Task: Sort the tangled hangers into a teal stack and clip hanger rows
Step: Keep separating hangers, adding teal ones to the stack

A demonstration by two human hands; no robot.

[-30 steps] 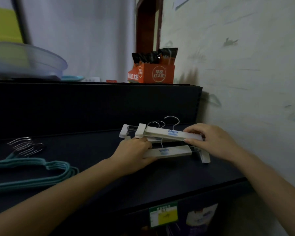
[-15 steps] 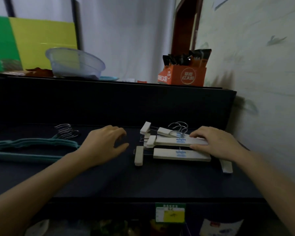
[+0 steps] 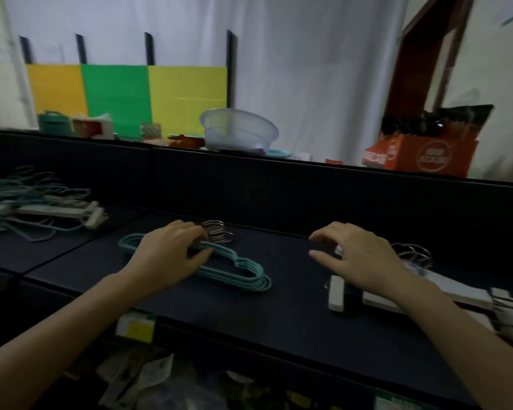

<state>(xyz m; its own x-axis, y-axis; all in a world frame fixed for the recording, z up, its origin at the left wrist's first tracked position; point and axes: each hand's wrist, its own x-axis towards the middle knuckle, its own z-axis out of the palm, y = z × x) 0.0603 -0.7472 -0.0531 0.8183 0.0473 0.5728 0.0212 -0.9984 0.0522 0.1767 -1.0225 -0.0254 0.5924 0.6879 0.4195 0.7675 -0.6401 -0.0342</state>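
A stack of teal hangers (image 3: 243, 279) lies on the dark shelf (image 3: 279, 321), its metal hooks (image 3: 219, 233) pointing to the back. My left hand (image 3: 169, 255) grips the stack near the hooks, thumb and fingers curled round the necks. To the right lie white clip hangers (image 3: 336, 297) in rows, their hooks (image 3: 412, 255) toward the back wall. My right hand (image 3: 359, 258) hovers over their left ends with fingers spread, holding nothing. At the far left a tangled pile (image 3: 42, 202) of teal and clip hangers remains.
A black back panel (image 3: 279, 190) rises behind the shelf. On top of it stand a clear plastic bowl (image 3: 237, 134) and an orange carton (image 3: 421, 155). A yellow price label (image 3: 135, 325) marks the shelf's front edge, with packaged goods below.
The view swung left. My left hand moved from near the clip hangers to the teal stack and took hold of it. My right hand lifted off the clip hangers.
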